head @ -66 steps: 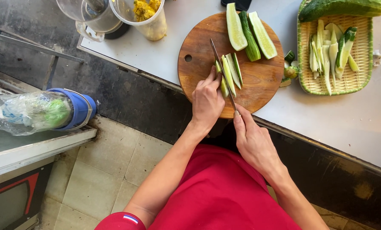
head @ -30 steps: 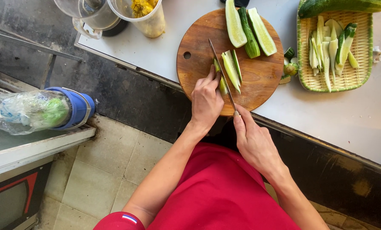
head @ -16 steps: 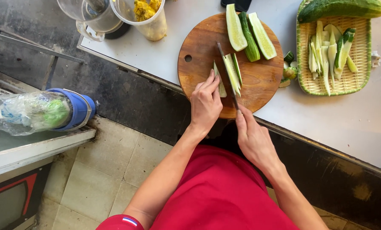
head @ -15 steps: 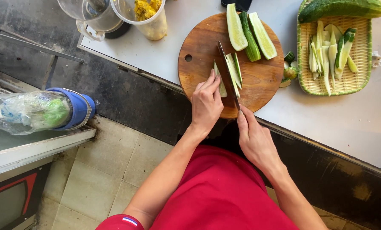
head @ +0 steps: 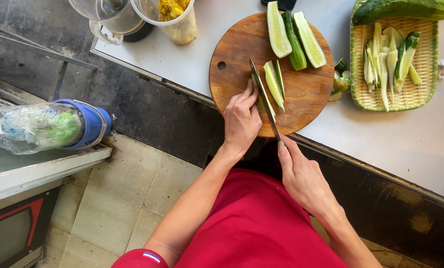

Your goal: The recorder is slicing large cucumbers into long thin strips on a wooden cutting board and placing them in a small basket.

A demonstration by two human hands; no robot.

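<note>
A round wooden cutting board (head: 242, 44) lies on the white counter. My left hand (head: 242, 119) holds down a thin cucumber strip (head: 257, 92) at the board's near side. My right hand (head: 301, 176) grips a knife (head: 264, 97) whose blade runs lengthwise along that strip, just right of my left fingers. Two more cut strips (head: 274, 84) lie right of the blade. Three long cucumber wedges (head: 296, 32) rest at the board's far edge.
A green woven tray (head: 428, 54) with several cucumber strips and a whole cucumber (head: 405, 9) sits to the right. Cut ends (head: 341, 82) lie between board and tray. A plastic tub of yellow food (head: 175, 17) and a clear jug (head: 103, 17) stand far left. A blue-capped bottle (head: 58, 126) lies on a lower ledge.
The knife has shifted left from the strips it cut earlier and now lies against the strip under my left fingers. Both hands stayed at the board's near edge.
</note>
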